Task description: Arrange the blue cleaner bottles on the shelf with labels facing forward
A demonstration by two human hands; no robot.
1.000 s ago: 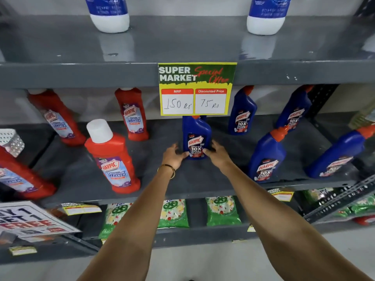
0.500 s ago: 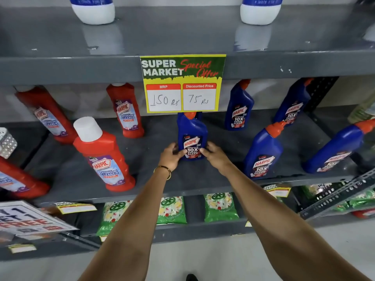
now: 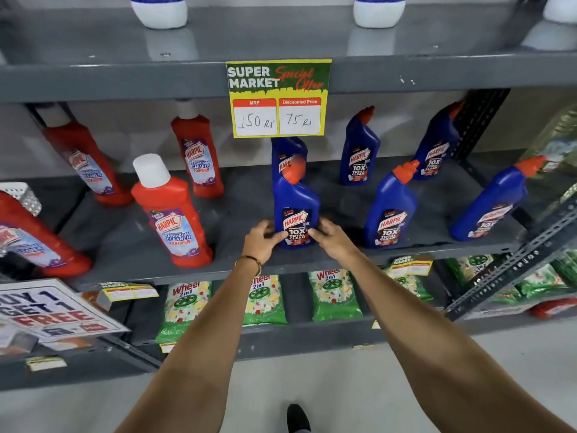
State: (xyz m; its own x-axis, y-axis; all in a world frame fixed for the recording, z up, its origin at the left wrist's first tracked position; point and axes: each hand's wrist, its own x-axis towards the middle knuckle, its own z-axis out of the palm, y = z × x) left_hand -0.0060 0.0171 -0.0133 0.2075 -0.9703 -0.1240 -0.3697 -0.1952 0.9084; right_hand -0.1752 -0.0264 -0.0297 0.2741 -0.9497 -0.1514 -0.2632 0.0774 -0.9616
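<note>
- Here, a grey metal shelf unit [image 3: 125, 242] is filling the view, its middle shelf carrying the cleaner bottles.
- Two bare forearms are reaching up from the bottom edge toward the front of that middle shelf.
- Red bathroom cleaner bottles [image 3: 175, 214] are standing on the left half of the shelf, white caps up, labels facing out.
- Blue cleaner bottles are occupying the right half: a front-right bottle [image 3: 392, 207], a far-right bottle [image 3: 493, 204] leaning in the wide-angle view, and three in the back row [image 3: 359, 151], all showing their labels.
- A yellow and green price sign [image 3: 278, 98] is hanging from the upper shelf edge, partly covering the back bottle behind the held one.
- Green detergent packets [image 3: 334, 295] are lying on the shelf below.
- The held blue bottle [image 3: 296, 210] is standing upright near the front edge at the shelf's middle, label facing forward.
- The left hand [image 3: 263, 242] is gripping the bottle's lower left side, thumb across the label, a thin bangle [image 3: 248, 260] sitting on the wrist.
- The right hand [image 3: 332, 240] is gripping the lower right side, fingertips touching the label.
</note>
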